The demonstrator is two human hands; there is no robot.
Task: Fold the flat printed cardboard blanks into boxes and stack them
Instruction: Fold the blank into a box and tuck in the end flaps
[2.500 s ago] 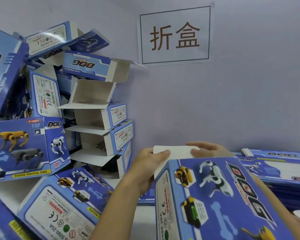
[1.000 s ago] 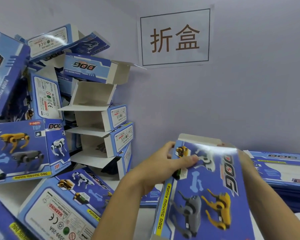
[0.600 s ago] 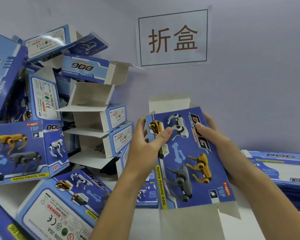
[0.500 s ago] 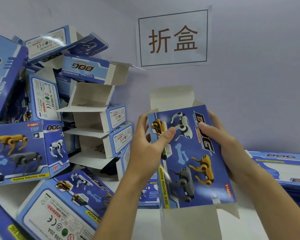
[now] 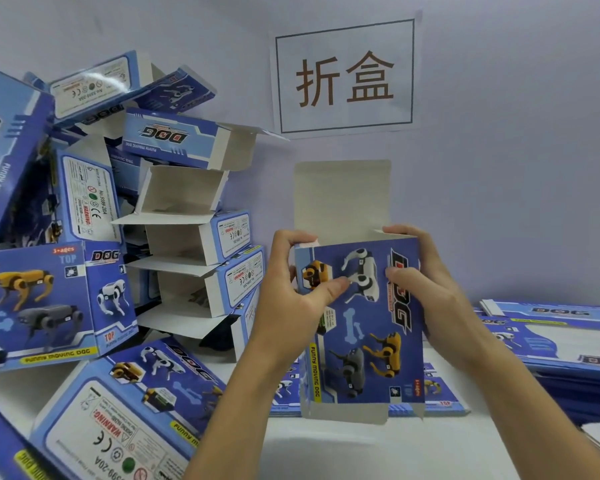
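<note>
Head view, box in hand: a blue printed cardboard box with robot-dog pictures (image 5: 364, 327) stands upright at centre frame, above the white table (image 5: 378, 452), its plain white top flap (image 5: 342, 199) raised straight up against the wall.
Head view, left hand: the left hand (image 5: 291, 299) grips the box's upper left corner, thumb on the printed front, fingers curled round the edge.
Head view, right hand: the right hand (image 5: 426, 289) grips the upper right corner, thumb on the front panel, fingers curled over the top edge.
Head view, bottom of box: a white bottom flap (image 5: 347, 412) hangs open at the lower edge.
Head view, folded boxes: a loose heap of folded blue boxes (image 5: 94, 237) fills the left half of the frame, several with white flaps open.
Head view, blanks: a stack of flat blue printed blanks (image 5: 555, 341) lies at the right edge; one more flat blank (image 5: 440, 396) lies behind the held box.
Head view, wall: a white paper sign with brown characters (image 5: 345, 77) hangs at upper centre.
</note>
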